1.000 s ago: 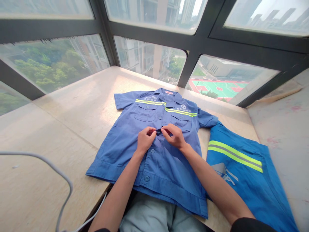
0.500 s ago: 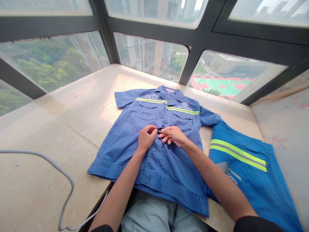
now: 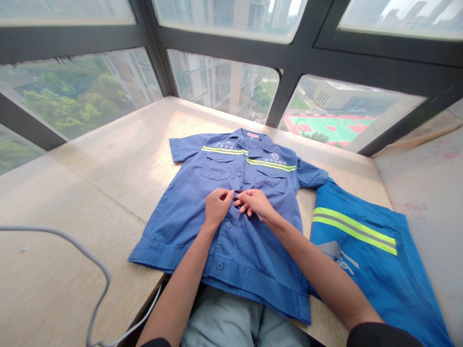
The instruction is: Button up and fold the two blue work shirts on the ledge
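Observation:
A blue short-sleeved work shirt (image 3: 188, 212) with yellow reflective stripes and chest pockets lies front up, its collar toward the window. At the middle of its front placket, my left hand (image 3: 217, 207) pinches the fabric edge between thumb and fingers. My right hand (image 3: 256, 203) pinches the placket from the other side, its lower fingers curled; a small dark button seems to show between the fingertips. Below the hands, a lower button (image 3: 228, 224) and a hem button (image 3: 219, 266) sit in the placket. Above them an upper button (image 3: 238, 174) is visible.
A brighter blue folded garment (image 3: 361, 265) with a reflective band lies at the right, against the patterned wall (image 3: 415, 193). A grey cable (image 3: 103, 270) curves over the pale stone sill (image 3: 90, 193) at the left. Framed windows (image 3: 224, 82) rise behind.
My left fingertips have closed in nearer to my right fingertips at the placket. The view has shifted slightly; the shirt stays in place.

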Motion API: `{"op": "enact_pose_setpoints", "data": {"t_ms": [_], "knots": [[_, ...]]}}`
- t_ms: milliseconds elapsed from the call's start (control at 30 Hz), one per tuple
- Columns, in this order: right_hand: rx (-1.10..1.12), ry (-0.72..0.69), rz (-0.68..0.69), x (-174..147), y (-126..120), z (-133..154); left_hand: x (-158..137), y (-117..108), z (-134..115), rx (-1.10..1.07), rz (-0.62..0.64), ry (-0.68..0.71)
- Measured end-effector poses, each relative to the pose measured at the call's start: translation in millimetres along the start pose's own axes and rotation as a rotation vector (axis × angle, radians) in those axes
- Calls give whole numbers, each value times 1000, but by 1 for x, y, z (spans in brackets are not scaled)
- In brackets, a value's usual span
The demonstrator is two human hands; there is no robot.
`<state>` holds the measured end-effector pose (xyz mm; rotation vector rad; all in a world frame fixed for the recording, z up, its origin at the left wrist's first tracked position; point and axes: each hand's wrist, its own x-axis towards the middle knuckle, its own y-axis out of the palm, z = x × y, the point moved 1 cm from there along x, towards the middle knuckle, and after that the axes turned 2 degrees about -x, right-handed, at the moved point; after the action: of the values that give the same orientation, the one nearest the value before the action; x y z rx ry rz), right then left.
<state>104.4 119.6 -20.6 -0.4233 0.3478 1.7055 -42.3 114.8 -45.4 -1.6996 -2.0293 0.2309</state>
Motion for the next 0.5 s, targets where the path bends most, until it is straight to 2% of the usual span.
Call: {"op": "enact_pose_setpoints", "data": {"t_ms": [167, 267, 367, 500], "knots": [[-54, -19, 18, 1, -3, 0, -1, 0, 1, 64, -46, 19], [-195, -58, 7, 3, -6, -4, -2, 0, 2, 177, -41, 26], [-407, -159, -69, 5, -8, -10, -4, 0, 1, 331, -16, 71], [-601, -318, -156, 5, -7, -15, -7, 0, -2, 470, 87, 187]]}}
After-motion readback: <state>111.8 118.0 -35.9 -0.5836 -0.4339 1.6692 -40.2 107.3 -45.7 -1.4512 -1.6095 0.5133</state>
